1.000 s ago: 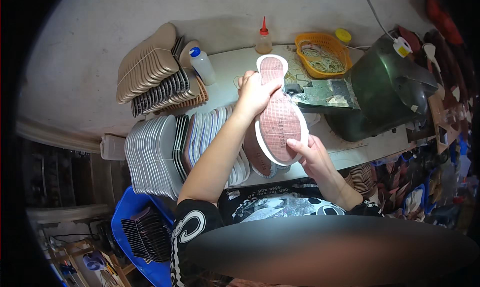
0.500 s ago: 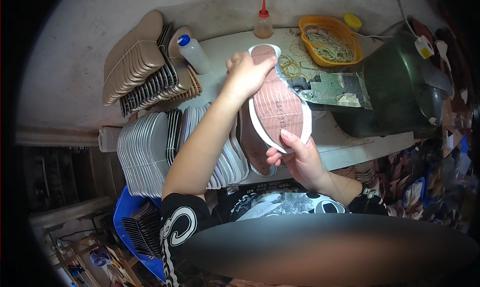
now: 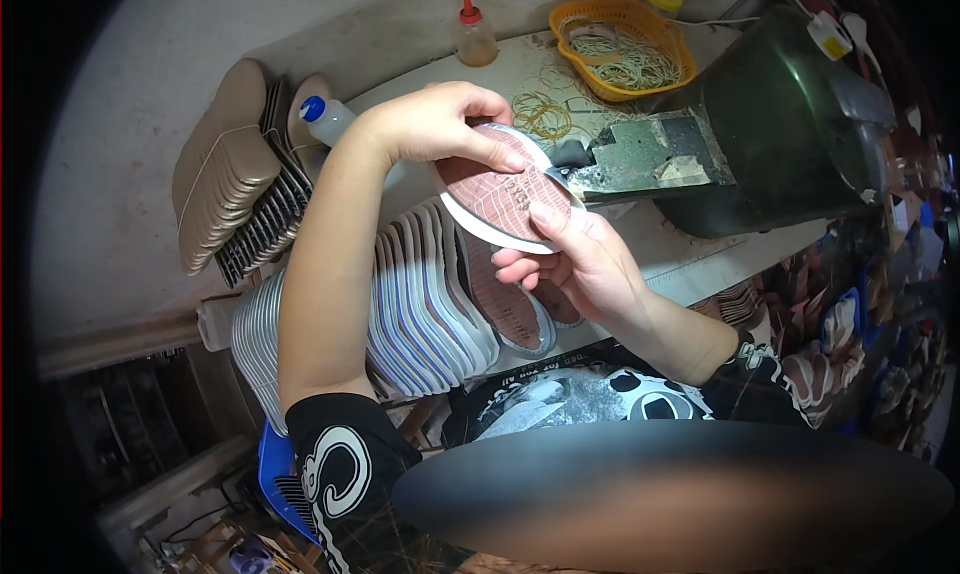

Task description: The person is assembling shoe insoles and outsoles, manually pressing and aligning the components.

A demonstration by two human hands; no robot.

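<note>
A shoe insole (image 3: 478, 196), reddish-brown with a grid pattern and a white rim, is held between my two hands. My left hand (image 3: 445, 124) grips its far side, the thumb lying on the brown face. My right hand (image 3: 592, 269) pinches the near right edge, thumb on top and fingers curled beneath. The insole's right edge meets the small dark working tip (image 3: 572, 156) at the end of a green machine's arm (image 3: 655, 157). Whether the edge is touching the tip or only beside it, I cannot tell. Part of the insole is hidden under my left hand.
Stacked pale insoles (image 3: 420, 294) and more brown ones (image 3: 505, 299) line the near left of the table. Banded beige insoles (image 3: 225, 164) stand farther left, by a blue-capped bottle (image 3: 325, 120). Beyond are a red-tipped bottle (image 3: 475, 46) and a yellow basket (image 3: 625, 49) of rubber bands.
The insole has been turned and tilted, its edge now at the machine's tip. My left hand has shifted its grip along it. The whole view has also swung somewhat.
</note>
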